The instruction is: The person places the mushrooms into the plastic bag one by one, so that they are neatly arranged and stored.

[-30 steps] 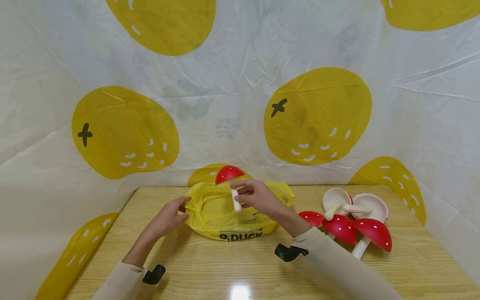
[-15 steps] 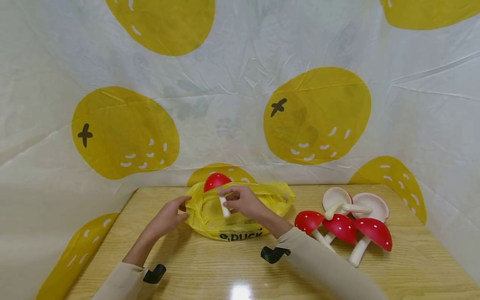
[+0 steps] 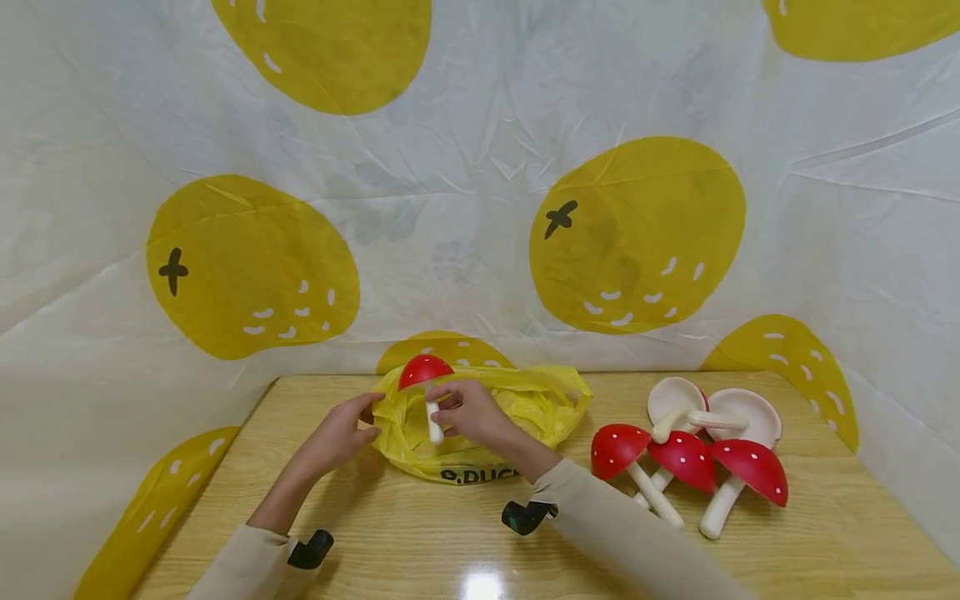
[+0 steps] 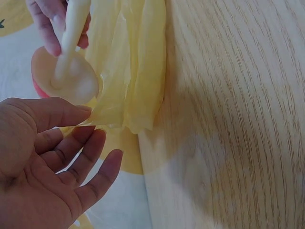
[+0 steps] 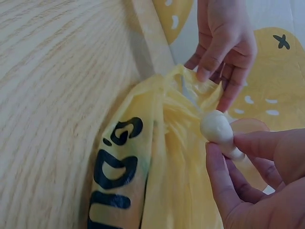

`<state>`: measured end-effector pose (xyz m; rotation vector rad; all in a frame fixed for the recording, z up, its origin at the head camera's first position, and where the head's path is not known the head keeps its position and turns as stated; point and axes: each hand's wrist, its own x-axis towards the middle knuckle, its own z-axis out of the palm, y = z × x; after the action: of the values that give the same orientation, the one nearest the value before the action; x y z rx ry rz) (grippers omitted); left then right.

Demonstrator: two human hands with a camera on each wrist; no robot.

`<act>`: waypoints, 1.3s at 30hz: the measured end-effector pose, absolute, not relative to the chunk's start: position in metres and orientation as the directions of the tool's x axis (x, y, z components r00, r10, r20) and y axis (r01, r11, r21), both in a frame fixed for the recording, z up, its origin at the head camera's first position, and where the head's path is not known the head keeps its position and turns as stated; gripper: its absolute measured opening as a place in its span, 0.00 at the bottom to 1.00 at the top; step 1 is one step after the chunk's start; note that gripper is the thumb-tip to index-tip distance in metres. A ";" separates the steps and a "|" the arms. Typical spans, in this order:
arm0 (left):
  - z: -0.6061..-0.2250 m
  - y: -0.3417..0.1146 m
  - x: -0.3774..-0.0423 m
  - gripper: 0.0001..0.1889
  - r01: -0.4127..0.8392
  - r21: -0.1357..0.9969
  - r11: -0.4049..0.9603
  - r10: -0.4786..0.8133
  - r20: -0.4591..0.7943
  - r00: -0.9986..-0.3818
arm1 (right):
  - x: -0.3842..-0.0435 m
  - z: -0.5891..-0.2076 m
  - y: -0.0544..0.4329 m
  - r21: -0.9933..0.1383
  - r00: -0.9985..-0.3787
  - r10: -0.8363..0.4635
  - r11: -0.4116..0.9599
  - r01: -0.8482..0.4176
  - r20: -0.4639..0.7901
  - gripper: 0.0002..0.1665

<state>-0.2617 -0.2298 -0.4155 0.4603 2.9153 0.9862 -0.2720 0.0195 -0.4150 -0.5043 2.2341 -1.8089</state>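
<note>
A yellow plastic bag (image 3: pixel 540 417) with black lettering lies on the wooden table, its mouth spread open. My left hand (image 3: pixel 341 432) pinches the bag's left rim between thumb and fingers, as the left wrist view also shows. In my right hand (image 3: pixel 474 414) is a toy mushroom (image 3: pixel 425 371) with a red, white-dotted cap and a pale stem; thumb and fingertips pinch the stem. The mushroom stands cap up over the left part of the bag's mouth. From the right wrist, the stem's rounded end (image 5: pixel 217 126) faces the camera, with the cap mostly hidden behind the fingers.
Several more toy mushrooms (image 3: pixel 678 458) lie in a cluster on the right of the table (image 3: pixel 420 533), two with their pale undersides showing. A white cloth (image 3: pixel 450 250) with yellow fruit prints hangs behind and at both sides.
My right hand has carried the mushroom left and slightly down, from the middle of the bag to its left part. The left hand has stayed at the bag's rim.
</note>
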 end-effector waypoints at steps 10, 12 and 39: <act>-0.416 -0.228 -0.265 0.28 0.280 0.610 0.741 0.285 0.092 -0.954 | -0.272 -0.426 0.005 -0.983 -0.929 -0.368 0.157 -0.100 0.036 0.11; -0.416 -0.228 -0.265 0.28 0.279 0.615 0.738 0.283 0.093 -0.955 | -0.271 -0.427 0.002 -0.983 -0.930 -0.366 0.155 -0.094 0.031 0.11; -0.416 -0.228 -0.263 0.29 0.279 0.616 0.737 0.270 0.110 -0.957 | -0.272 -0.439 -0.004 -0.866 -0.931 -0.361 0.449 -0.222 0.052 0.10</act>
<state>-0.2628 -0.2280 -0.4156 0.4643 2.9397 1.0462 -0.2719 -0.0045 -0.4394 -0.5171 2.5522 -1.4922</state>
